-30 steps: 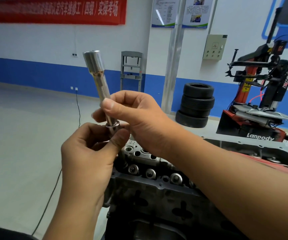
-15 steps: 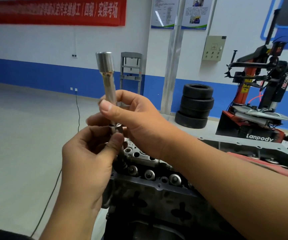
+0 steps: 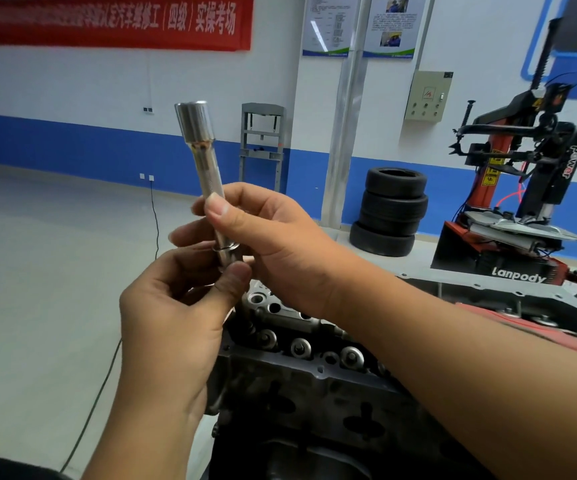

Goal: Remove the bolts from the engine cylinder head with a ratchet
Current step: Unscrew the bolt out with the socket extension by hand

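I hold a long silver socket on an extension bar point(image 3: 201, 152) nearly upright in front of me, its wide open end at the top. My right hand point(image 3: 273, 244) pinches the bar's shaft between thumb and fingers. My left hand point(image 3: 176, 317) grips the lower end just under a metal collar; what it holds below is hidden by the fingers. Beneath my hands lies the dark engine cylinder head point(image 3: 314, 386), with a row of round valve springs and bolt holes along its top.
A tyre changer machine point(image 3: 522, 188) stands at the right, a stack of black tyres point(image 3: 391, 216) by a metal pillar behind the engine. A black cable point(image 3: 100, 393) runs across the grey floor at the left. A grey metal frame stands against the blue-and-white wall.
The socket's top swung right from its left lean, then tilted slightly back left. My right thumb has slid a little higher on the shaft. Both hands keep their hold.
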Available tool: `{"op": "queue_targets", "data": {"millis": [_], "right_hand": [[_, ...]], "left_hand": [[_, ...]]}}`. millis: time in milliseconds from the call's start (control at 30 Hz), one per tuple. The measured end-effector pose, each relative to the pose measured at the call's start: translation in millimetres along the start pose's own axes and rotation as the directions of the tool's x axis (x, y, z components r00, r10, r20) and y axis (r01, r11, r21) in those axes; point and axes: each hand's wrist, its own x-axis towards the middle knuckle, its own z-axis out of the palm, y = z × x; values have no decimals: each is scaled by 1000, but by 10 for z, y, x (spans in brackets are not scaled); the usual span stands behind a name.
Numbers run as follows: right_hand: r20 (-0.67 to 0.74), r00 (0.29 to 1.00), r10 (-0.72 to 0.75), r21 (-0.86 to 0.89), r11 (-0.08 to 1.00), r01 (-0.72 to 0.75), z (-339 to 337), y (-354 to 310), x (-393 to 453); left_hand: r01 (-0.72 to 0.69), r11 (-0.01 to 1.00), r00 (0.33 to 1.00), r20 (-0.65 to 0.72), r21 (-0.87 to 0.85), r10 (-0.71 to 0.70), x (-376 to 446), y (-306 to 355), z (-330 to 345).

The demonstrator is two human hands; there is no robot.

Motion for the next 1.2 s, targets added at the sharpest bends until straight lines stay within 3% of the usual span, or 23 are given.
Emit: {"op": "queue_targets", "data": {"millis": [67,233,467,700,933,1200], "right_hand": [[-15,1000,-18,-28,999,17,-18,6,4],[-19,1000,-25,-68,997,23,-31,-12,-3],[-21,1000,1,-27,1000,-2,-15,-1,2],[-16,1000,-18,-80,997,17,-34,-12,-12],[-42,999,6,-51,999,-8,-3,-8,-4],[-19,1000,-11,-72,997,9,-38,-8,-10]], "left_hand": [[22,999,1000,16,-25,-21,5,0,-7],[100,992,972,219,-78,-81,11,10,-48],[8,1000,999,37,-19,-7,9,-3,-20],[47,997,975,220,-55,-34,-3,20,-32],[-17,999,999,35,-34,18,-3,13,-1],[22,1000,975,220,22,-26,14,-6,-49]]}}
